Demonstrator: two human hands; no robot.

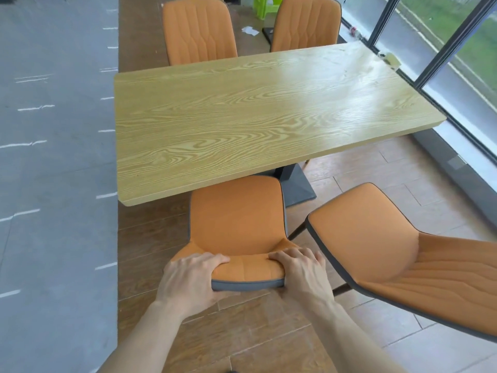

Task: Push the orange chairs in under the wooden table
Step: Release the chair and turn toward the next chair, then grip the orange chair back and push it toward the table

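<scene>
chair in hand: the near orange padded chair with grey piping stood at the long near edge of the bench, the front of its seat already tucked under the edge, backrest towards the person.
left hand: its grip was clamped over the left top corner of the backrest, fingers curled onto the padded front, thumb side on the grey back rim.
right hand: its grip was clamped likewise on the right top corner, fingers spread across the cushion.
bench: the pale wooden table with a bold grain top sat on a dark central pedestal base, which i judged the chair's front legs might meet.
second chair: another orange chair stood to the right, angled off and well clear of the bench, not yet pushed in.
far chairs: two orange stitched-back chairs faced from the far side, close against the edge.
handling: the shell looked stiff under soft padding, and light enough to slide; the thin legs could drag or chatter on the brown wood-look floor tiles.
where to hold: both top corners, as here, so an even push would keep it straight.
</scene>
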